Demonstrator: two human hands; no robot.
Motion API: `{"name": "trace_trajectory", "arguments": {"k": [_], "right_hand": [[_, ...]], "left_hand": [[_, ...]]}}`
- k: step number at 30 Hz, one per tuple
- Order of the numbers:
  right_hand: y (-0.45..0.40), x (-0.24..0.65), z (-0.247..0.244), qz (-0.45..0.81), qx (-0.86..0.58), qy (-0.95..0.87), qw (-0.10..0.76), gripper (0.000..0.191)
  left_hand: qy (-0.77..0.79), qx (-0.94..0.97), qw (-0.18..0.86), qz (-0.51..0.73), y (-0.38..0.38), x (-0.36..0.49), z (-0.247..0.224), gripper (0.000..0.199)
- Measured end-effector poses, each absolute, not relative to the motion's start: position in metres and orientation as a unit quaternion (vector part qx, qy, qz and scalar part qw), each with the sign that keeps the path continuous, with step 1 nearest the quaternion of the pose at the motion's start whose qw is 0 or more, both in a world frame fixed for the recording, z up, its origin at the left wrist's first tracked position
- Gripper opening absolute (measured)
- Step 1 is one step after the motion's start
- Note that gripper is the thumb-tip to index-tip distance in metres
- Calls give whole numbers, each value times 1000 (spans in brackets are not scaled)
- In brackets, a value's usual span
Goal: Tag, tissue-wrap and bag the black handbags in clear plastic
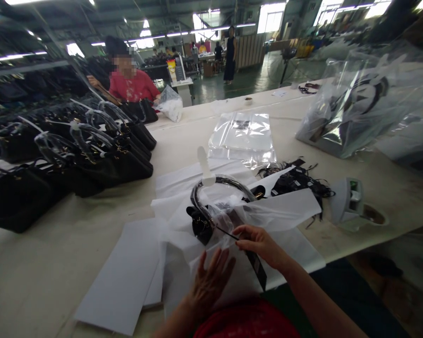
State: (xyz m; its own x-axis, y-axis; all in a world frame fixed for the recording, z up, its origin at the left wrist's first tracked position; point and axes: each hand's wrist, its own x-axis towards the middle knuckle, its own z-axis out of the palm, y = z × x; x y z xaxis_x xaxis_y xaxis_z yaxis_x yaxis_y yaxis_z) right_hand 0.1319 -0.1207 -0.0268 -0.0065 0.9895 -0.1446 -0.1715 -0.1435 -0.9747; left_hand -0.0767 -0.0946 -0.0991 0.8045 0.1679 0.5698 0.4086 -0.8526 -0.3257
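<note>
A handbag's arched handle [197, 197], wrapped in clear film, stands up from white tissue paper [179, 253] in front of me. Part of the black bag [201, 230] shows with gold-coloured hardware; the paper hides most of the rest. My right hand [259, 244] pinches a thin black cord [226, 232] that runs toward the handle's base. Below that hand hangs a black tag [256, 268], apparently on the same cord. With its fingers spread, my left hand [213, 279] lies flat on the tissue paper at the near side of the bag.
Black handbags [109, 169] crowd the table's left. White sheets [121, 272] lie near me, clear plastic bags [241, 134] beyond. To the right are black tags [296, 180], a tape dispenser [352, 204] and a plastic-covered bag [341, 117]. A co-worker [134, 87] stands across the table.
</note>
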Motion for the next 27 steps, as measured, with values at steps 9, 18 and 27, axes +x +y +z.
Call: {"name": "trace_trajectory", "arguments": {"k": [9,18,27], "right_hand": [[-121,129,-22,574,-482,-376,546,30],[-124,110,-33,564,-417,-358,616,16],[-98,84,8,527,-388,-344,674,17]], "left_hand": [[-205,-876,36,-435,-58,-82,-38,20],[-332,-810,-74,-477,-46,-118,-6,10],[-351,-831,-101,-420,-35,-119,-5,22]]}}
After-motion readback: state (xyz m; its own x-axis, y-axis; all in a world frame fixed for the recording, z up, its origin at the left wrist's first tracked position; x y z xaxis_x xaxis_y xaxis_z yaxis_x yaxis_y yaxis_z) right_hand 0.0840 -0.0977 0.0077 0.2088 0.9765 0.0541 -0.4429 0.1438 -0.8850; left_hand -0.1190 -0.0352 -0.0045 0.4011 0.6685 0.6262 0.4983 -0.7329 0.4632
